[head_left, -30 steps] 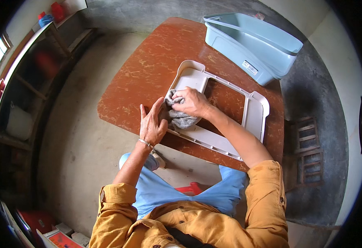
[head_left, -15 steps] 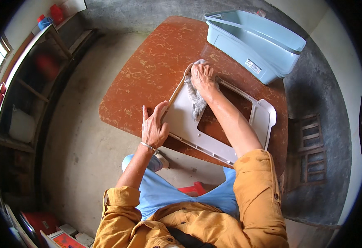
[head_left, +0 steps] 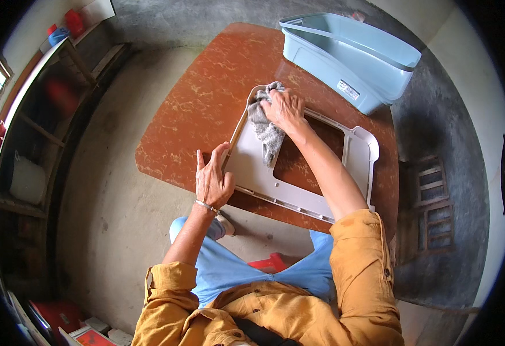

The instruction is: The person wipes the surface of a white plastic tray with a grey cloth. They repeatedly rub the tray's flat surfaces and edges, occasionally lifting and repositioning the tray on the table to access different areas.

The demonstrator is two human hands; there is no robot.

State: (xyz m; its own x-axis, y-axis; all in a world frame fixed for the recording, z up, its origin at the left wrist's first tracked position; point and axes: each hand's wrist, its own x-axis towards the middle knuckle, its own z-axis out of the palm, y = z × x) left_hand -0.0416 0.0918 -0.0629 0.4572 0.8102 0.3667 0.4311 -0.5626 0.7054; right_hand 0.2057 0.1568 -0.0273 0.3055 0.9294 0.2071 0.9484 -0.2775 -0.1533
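A white plastic frame point(head_left: 243, 158) with a large rectangular opening lies flat on a reddish-brown marbled table point(head_left: 189, 109). My right hand point(head_left: 287, 111) is closed on a grey cloth point(head_left: 265, 128), pressed to the frame near its far left corner. Part of the cloth hangs down beside the opening, and the fingertips are partly hidden in it. At the near left corner, my left hand point(head_left: 213, 180) holds the frame's edge between thumb and index finger, with another finger stretched away from it.
A light blue plastic bin point(head_left: 321, 63) stands on the table's far right. Along the left wall runs a shelf point(head_left: 44, 130) with a pale bucket point(head_left: 27, 179) and other containers. Wooden racks point(head_left: 434, 205) lean at the right. Something red point(head_left: 271, 262) shows between my knees.
The cloth has shifted over the frame's far left corner and shows more to the left of my right hand. My left hand keeps its place at the near corner. The view has moved slightly.
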